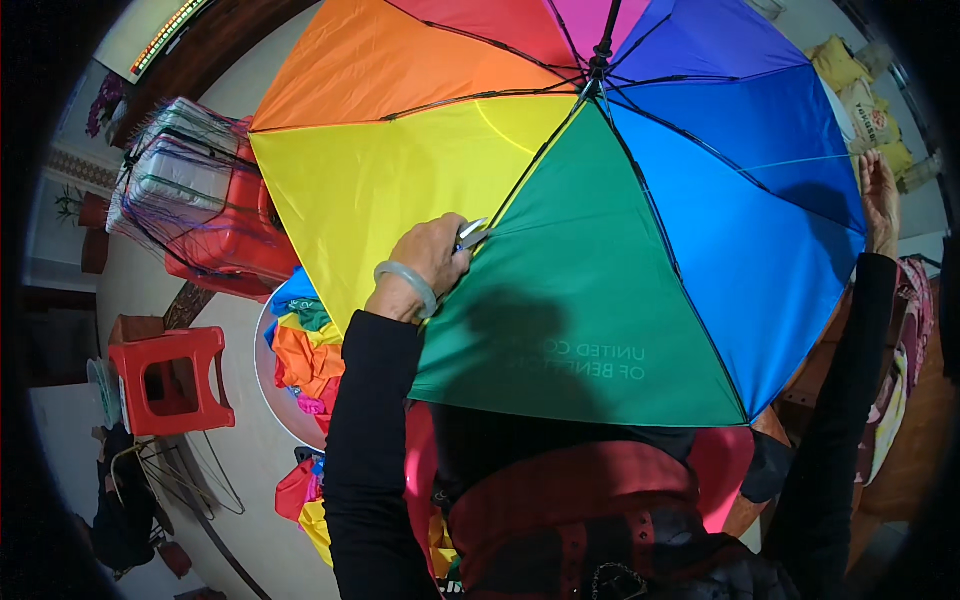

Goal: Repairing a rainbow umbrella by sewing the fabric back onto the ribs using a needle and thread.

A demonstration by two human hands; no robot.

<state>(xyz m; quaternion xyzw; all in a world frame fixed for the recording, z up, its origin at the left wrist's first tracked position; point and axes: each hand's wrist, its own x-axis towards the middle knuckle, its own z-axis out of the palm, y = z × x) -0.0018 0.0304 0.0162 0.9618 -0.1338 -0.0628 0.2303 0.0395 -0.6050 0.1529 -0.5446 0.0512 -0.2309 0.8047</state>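
Note:
An open rainbow umbrella (560, 210) fills the upper middle, its black ribs and shaft facing me. My left hand (432, 250), with a pale bangle on the wrist, is closed around small scissors (474, 234). Their blades stick out beside the rib between the yellow and green panels. At the far right my right hand (879, 205) is raised at the edge of the blue panel, fingers together on a thin thread (810, 161). The thread stretches taut across the blue and green panels toward the scissors. The scissors' handles are hidden in my palm.
A basin (262, 375) of colourful folded fabric stands left of my left arm. Beyond it are a red stool (172, 380) and a red chair (235, 225) stacked with a wrapped pale bundle. Yellow bags (838, 65) lie at the upper right. Patterned cloth (905, 350) hangs by my right arm.

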